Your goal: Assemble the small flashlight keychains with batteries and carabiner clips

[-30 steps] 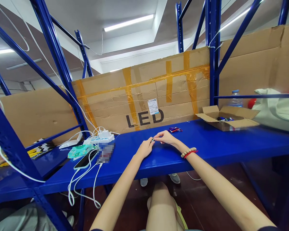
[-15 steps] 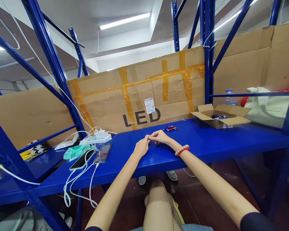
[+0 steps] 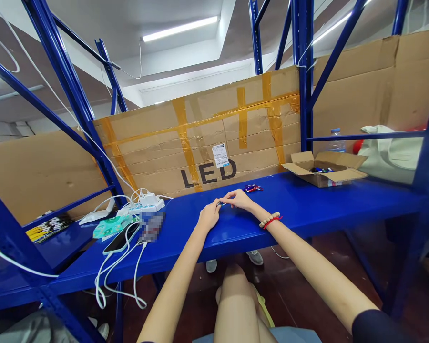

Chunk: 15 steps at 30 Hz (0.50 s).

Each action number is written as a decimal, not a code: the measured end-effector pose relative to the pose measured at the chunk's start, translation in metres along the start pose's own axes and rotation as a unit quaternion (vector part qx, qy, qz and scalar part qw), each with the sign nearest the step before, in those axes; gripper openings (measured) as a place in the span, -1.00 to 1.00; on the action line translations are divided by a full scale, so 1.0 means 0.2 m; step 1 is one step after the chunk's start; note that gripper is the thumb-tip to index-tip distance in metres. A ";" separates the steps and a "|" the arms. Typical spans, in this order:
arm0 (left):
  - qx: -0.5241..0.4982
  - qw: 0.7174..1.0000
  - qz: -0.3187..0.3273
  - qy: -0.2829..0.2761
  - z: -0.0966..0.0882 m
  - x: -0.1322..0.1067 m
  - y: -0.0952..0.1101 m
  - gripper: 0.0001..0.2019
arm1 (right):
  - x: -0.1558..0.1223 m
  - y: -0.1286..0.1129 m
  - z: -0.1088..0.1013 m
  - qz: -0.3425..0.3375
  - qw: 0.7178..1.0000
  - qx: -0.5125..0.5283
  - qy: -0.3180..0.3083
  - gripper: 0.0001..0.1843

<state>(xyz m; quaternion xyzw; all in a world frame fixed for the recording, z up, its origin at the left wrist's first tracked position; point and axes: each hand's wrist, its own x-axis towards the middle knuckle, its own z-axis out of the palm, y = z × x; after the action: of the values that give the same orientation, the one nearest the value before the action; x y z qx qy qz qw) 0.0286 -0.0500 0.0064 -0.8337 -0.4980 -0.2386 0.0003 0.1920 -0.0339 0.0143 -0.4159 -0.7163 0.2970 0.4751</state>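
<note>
Above the blue bench (image 3: 186,228), my left hand (image 3: 209,215) and my right hand (image 3: 238,198) meet fingertip to fingertip. Both are closed in a pinch around a small, shiny, dark-bluish piece (image 3: 220,203), too small and covered to name. A beaded bracelet and a red band circle my right wrist. Just beyond the right hand lies a little pile of red and blue-purple pieces (image 3: 252,188). Farther right, an open cardboard box (image 3: 329,180) holds several small dark and blue items.
At the left lie a phone (image 3: 119,239), white cables, a white power strip (image 3: 146,205) and a teal packet (image 3: 110,226). A cardboard panel (image 3: 153,157) marked LED stands behind the bench. Blue rack posts (image 3: 306,114) rise around it. A bottle (image 3: 336,143) and a pale bag (image 3: 389,159) are at right.
The fingertips have parted slightly, so more of the small piece shows between them. The camera view has shifted a little; the pile and the box stay in place.
</note>
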 end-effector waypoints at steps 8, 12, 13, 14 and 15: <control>-0.051 0.994 0.087 -0.049 0.01 0.00 -0.03 -0.82 | 0.00 0.05 -0.04 0.066 0.996 -0.009 -0.060 -0.49; -0.012 0.995 0.094 -0.035 0.01 -0.02 -0.01 -0.82 | 0.01 0.07 -0.05 0.073 0.995 -0.017 -0.071 -0.53; 0.004 0.995 0.095 -0.029 0.01 -0.02 0.00 -0.81 | 0.01 0.07 -0.05 0.072 0.994 -0.019 -0.075 -0.53; 0.019 0.995 0.097 -0.021 0.01 -0.02 0.00 -0.81 | 0.01 0.07 -0.05 0.074 0.994 -0.023 -0.080 -0.53; 0.032 0.994 0.100 -0.013 0.00 -0.02 0.00 -0.80 | 0.01 0.06 -0.05 0.077 0.993 -0.026 -0.085 -0.52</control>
<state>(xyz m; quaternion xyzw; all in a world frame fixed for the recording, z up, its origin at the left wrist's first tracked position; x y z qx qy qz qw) 0.0279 -0.0540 0.0042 -0.8819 -0.4195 -0.2103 0.0447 0.2039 -0.0267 0.0084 -0.4556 -0.7275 0.3481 0.3769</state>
